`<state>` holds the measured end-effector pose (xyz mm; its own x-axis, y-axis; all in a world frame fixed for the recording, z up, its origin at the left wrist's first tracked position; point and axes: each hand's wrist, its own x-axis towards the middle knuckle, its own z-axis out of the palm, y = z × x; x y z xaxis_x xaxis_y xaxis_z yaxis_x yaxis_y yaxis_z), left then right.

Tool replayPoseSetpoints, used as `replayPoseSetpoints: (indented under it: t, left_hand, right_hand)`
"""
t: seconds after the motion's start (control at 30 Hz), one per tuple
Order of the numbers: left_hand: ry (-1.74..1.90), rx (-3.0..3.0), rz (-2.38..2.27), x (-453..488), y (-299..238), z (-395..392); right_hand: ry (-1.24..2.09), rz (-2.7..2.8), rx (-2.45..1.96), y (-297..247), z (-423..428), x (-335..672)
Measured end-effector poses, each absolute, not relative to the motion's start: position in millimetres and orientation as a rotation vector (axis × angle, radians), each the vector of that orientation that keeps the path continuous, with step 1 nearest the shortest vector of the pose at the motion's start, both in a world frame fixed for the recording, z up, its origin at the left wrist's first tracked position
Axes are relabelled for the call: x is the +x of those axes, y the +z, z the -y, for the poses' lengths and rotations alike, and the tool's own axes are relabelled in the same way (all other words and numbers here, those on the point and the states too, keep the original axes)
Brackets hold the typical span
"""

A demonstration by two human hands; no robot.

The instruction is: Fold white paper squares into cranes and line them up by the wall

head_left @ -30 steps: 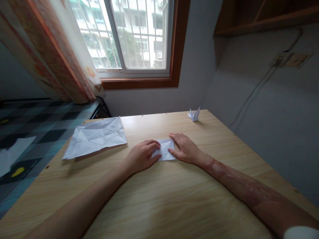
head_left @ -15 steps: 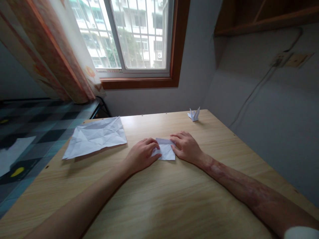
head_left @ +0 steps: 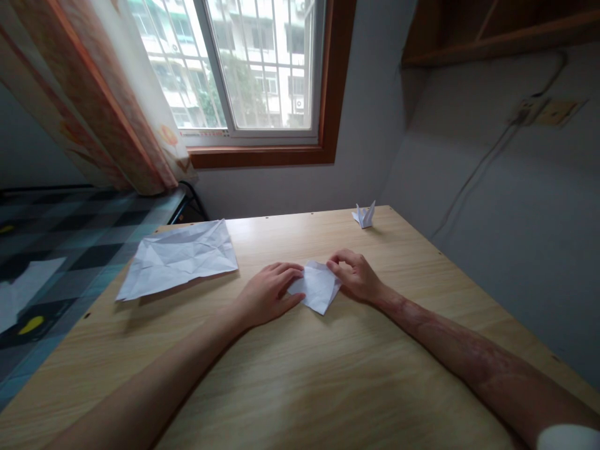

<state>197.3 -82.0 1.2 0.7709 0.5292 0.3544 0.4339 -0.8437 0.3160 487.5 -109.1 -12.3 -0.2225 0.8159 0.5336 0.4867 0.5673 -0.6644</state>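
A small folded sheet of white paper (head_left: 319, 287) lies on the wooden table between my two hands, turned with one corner toward me. My left hand (head_left: 270, 292) rests at its left side, thumb and fingers closed on that edge. On the right, my right hand (head_left: 355, 275) pinches the paper's upper right edge between thumb and curled fingers. Loose layers show along the paper's lower right side.
A large creased white sheet (head_left: 180, 259) lies on the table (head_left: 281, 387) at the left. Near the far right corner stands a folded paper crane (head_left: 364, 215). Beyond the left edge is a bed with a checked cover (head_left: 107, 219). Behind is a window (head_left: 267, 69).
The folded paper has turned so a corner points toward me, and its layers have spread slightly at the right. My right hand's fingers have curled into a pinch. My left hand has barely shifted.
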Motion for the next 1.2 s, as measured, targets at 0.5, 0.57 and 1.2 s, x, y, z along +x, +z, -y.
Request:
replayPoseSetpoints:
  t: [0.5,0.57,1.2]
  left_hand:
    - [0.623,2.758,-0.798,197.5,10.3,87.0]
    - [0.622,2.753,-0.768,197.0,15.5,90.1]
    - [0.671,2.707,-0.711,197.6,11.6,86.0]
  right_hand:
    - [0.3,2.527,-0.742,3.3,120.6,479.2]
    - [0.262,2.559,-0.752,2.6,120.4,479.4]
    - [0.15,2.565,-0.72,0.3,118.5,480.0]
